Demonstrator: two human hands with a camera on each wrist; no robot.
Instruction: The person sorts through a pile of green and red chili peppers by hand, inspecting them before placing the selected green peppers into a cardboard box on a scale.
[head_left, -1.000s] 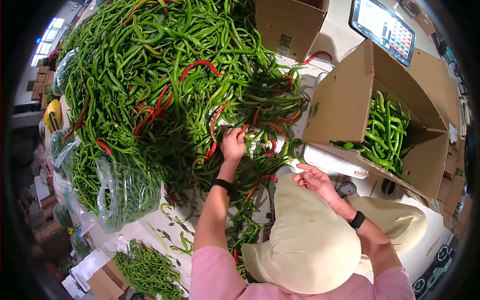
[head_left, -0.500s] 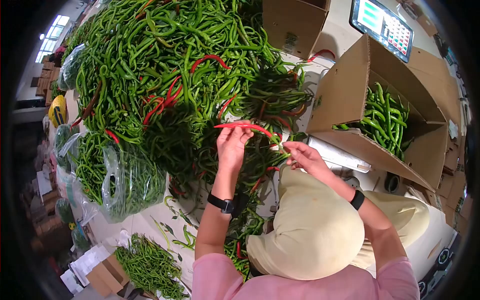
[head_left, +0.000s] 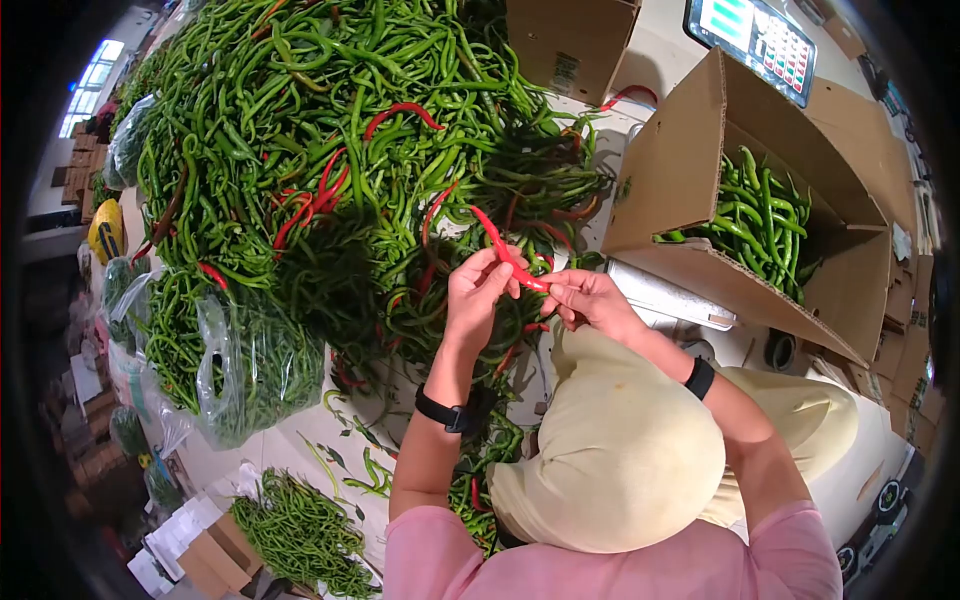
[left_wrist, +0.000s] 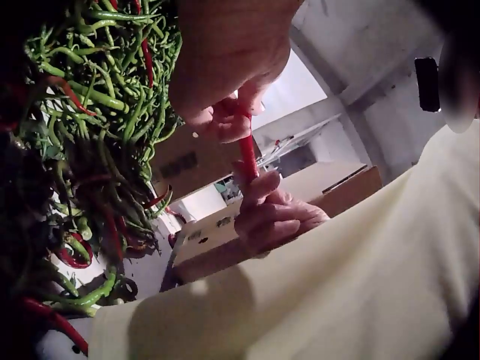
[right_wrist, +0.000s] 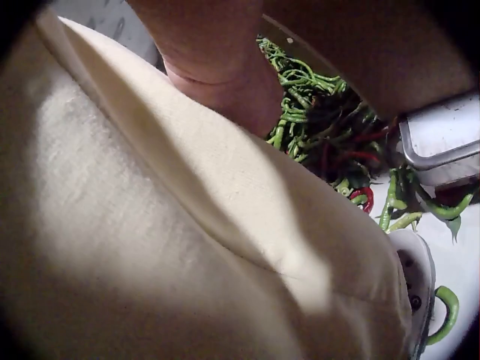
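A long red chili pepper (head_left: 503,250) is held up between both hands over the near edge of the pile. My left hand (head_left: 474,296) pinches it along its middle, the slim tip pointing up and away. At its other end, my right hand (head_left: 594,301) grips the pepper with thumb and fingers. The left wrist view shows the red pepper (left_wrist: 249,154) running from the left hand (left_wrist: 232,67) to the right hand (left_wrist: 271,219). In the right wrist view, only the back of the right hand (right_wrist: 244,97) shows; its fingertips are hidden.
A big heap of green chili peppers (head_left: 300,120) with some red ones spreads ahead and left. To the right, an open cardboard box (head_left: 668,170) holds green peppers (head_left: 762,215). A scale display (head_left: 757,45) stands behind it. A clear plastic bag (head_left: 235,370) lies at left.
My left hand has come up from the pile with the red pepper, and my right hand has moved in to its stem end. The pepper has swung from level to slanting, and its green stem no longer shows.
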